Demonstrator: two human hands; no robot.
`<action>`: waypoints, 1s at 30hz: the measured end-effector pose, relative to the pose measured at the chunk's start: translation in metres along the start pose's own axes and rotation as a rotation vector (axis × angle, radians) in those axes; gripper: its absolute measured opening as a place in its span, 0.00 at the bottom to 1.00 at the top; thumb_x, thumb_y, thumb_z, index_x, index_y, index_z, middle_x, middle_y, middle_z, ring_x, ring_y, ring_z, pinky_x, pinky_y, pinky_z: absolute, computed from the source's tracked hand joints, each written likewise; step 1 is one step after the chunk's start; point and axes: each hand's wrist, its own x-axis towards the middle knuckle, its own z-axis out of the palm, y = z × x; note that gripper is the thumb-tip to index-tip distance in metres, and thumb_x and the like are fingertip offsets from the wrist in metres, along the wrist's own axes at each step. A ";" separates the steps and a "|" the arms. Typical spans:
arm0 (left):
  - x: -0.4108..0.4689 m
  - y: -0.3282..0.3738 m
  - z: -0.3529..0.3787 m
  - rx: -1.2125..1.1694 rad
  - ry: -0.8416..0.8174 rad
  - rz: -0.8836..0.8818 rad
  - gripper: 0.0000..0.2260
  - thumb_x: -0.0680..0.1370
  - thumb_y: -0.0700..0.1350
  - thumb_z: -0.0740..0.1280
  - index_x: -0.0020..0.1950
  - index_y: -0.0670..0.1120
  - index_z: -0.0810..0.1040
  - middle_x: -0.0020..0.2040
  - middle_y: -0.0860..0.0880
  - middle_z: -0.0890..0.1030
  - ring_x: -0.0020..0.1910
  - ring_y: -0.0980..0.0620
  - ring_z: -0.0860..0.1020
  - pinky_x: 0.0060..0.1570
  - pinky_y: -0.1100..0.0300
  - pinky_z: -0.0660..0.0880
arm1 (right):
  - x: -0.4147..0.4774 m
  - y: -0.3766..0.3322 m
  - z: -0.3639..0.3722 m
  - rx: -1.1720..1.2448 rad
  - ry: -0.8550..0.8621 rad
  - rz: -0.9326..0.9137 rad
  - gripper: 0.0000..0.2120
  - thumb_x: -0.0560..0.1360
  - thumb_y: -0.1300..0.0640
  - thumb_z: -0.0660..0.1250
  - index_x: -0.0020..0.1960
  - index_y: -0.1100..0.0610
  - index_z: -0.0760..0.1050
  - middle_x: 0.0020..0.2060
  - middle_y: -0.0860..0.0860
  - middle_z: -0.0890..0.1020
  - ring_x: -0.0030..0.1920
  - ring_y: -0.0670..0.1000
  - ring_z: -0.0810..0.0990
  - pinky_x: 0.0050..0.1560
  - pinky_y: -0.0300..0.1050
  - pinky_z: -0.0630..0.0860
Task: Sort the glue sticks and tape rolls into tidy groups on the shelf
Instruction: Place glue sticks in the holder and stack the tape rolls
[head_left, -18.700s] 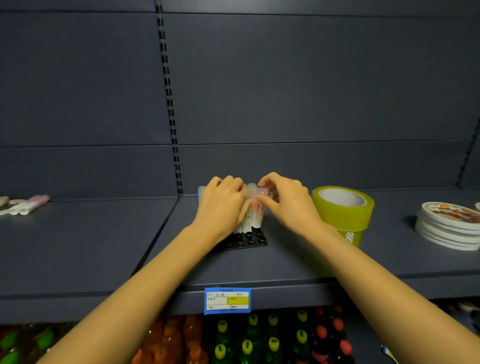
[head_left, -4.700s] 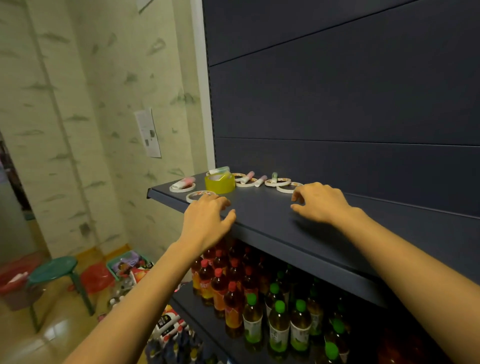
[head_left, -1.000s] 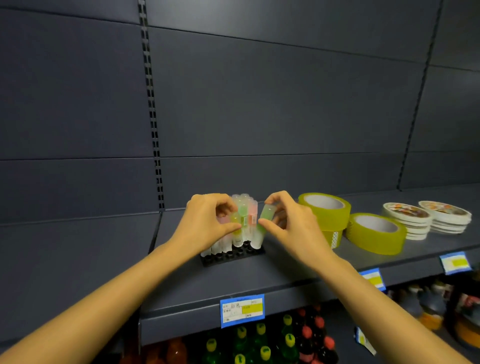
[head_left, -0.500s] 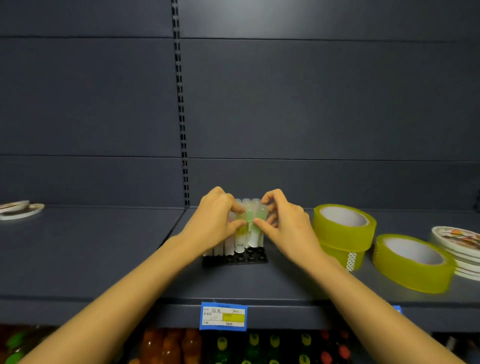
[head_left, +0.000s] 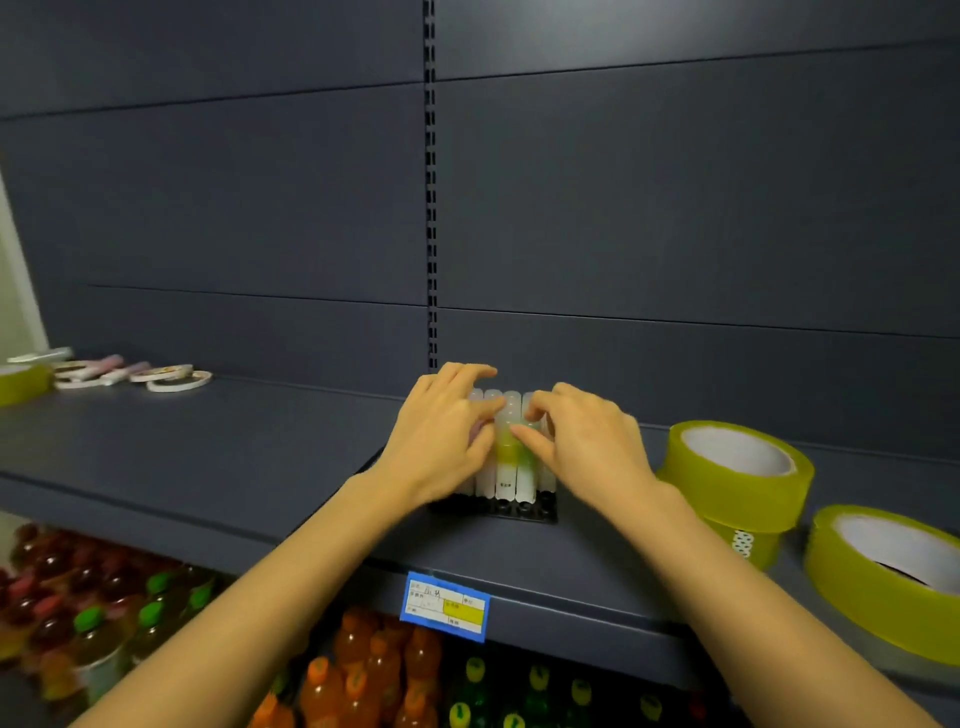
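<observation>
A cluster of translucent glue sticks (head_left: 506, 462) stands upright in a black holder (head_left: 524, 509) on the dark shelf (head_left: 208, 457). My left hand (head_left: 441, 436) curls round the cluster's left side. My right hand (head_left: 576, 441) pinches the front green glue stick between thumb and fingers. Two stacked yellow-green tape rolls (head_left: 737, 478) stand to the right, and a third roll (head_left: 893, 571) lies nearer the shelf's front edge. At the far left lie thin white tape rolls (head_left: 171, 376), pink glue sticks (head_left: 111, 364) and another yellow-green roll (head_left: 21, 382).
The shelf's back panel (head_left: 675, 208) rises right behind the holder. A blue and yellow price tag (head_left: 445, 607) hangs on the shelf's front edge. Bottles with coloured caps (head_left: 363, 670) fill the shelf below.
The view has swung left, so the items at the far left show more fully. My right hand has lowered the green glue stick into the cluster, and both hands sit closer round it.
</observation>
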 end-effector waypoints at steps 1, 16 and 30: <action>-0.003 -0.002 -0.004 0.003 0.014 -0.035 0.17 0.78 0.44 0.59 0.66 0.48 0.74 0.70 0.50 0.68 0.68 0.50 0.64 0.62 0.58 0.59 | 0.005 0.000 -0.005 -0.029 -0.018 -0.003 0.16 0.77 0.41 0.59 0.53 0.51 0.76 0.50 0.49 0.76 0.52 0.54 0.77 0.40 0.44 0.66; -0.165 -0.109 -0.114 0.307 -0.049 -0.683 0.13 0.78 0.49 0.61 0.59 0.47 0.78 0.57 0.49 0.80 0.58 0.48 0.75 0.56 0.53 0.70 | 0.036 -0.151 0.043 0.296 -0.168 -0.431 0.13 0.78 0.46 0.60 0.60 0.49 0.72 0.60 0.47 0.73 0.61 0.50 0.71 0.46 0.45 0.69; -0.270 -0.266 -0.189 0.385 -0.056 -0.742 0.13 0.78 0.53 0.59 0.54 0.49 0.79 0.53 0.51 0.81 0.52 0.50 0.76 0.47 0.56 0.72 | 0.095 -0.345 0.113 0.292 -0.319 -0.425 0.11 0.77 0.47 0.61 0.57 0.49 0.73 0.57 0.48 0.76 0.57 0.53 0.75 0.48 0.47 0.69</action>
